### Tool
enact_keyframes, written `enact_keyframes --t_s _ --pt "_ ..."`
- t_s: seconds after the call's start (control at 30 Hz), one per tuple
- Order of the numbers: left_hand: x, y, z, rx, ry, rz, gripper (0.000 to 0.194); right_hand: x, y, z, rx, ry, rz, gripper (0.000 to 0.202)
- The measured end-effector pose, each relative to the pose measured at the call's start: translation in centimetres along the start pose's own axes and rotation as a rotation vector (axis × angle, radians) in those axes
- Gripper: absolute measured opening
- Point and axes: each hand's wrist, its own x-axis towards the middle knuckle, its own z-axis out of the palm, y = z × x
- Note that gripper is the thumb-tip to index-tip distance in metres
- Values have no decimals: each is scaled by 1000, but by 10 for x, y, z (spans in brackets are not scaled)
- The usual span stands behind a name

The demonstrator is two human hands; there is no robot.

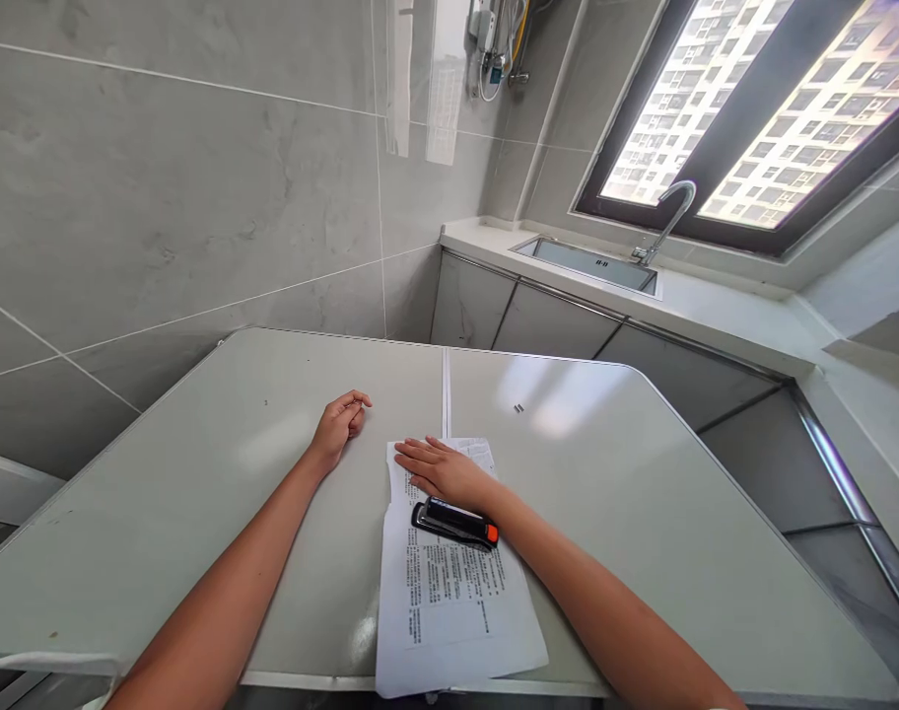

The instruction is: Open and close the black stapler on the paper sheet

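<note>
My right hand (442, 471) lies flat on the far end of some printed paper sheets (456, 621), its fingers stretched out and a little apart. A black stapler (453, 523) with an orange-red end rests on the sheets, just on the near side of that hand and close to the wrist. The sheets overlap unevenly and reach past the table's near edge. To the left of the paper, my left hand (341, 426) rests on its side on the table, fingers curled in, with nothing visible in it.
Two small staple strips (518, 407) lie beyond the paper on the right half of the pale folding table (604, 463). A seam (447, 390) splits the tabletop. Behind stand a counter with a sink (589, 264), a faucet (671, 217) and a window; a tiled wall rises at left.
</note>
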Motion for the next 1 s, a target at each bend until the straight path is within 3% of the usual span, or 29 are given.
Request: enact_keyframes --t_s 0.13,0.37,0.6,0.7,0.77,0.83,0.93,1.0 --pt "0 3 0 -97 51 20 13 39 -10 14 -23 37 40 46" --pt "1 12 -13 -319 335 310 5 80 -25 32 -55 78 46 45" --pt "5 10 -19 -401 337 295 8 114 -28 45 -44 59 26 43" --pt "6 9 -24 -454 340 273 12 119 -28 38 19 136 20 41" --pt "7 7 -27 -467 341 254 14 107 -19 22 94 260 91 36" --pt "8 5 -29 -452 339 236 14 79 2 0 142 403 265 33" --pt "8 3 -29 -431 346 222 13 16 50 -31 2 567 591 29" --pt "8 2 -28 -419 355 220 13 -29 83 -44 -128 580 760 26"
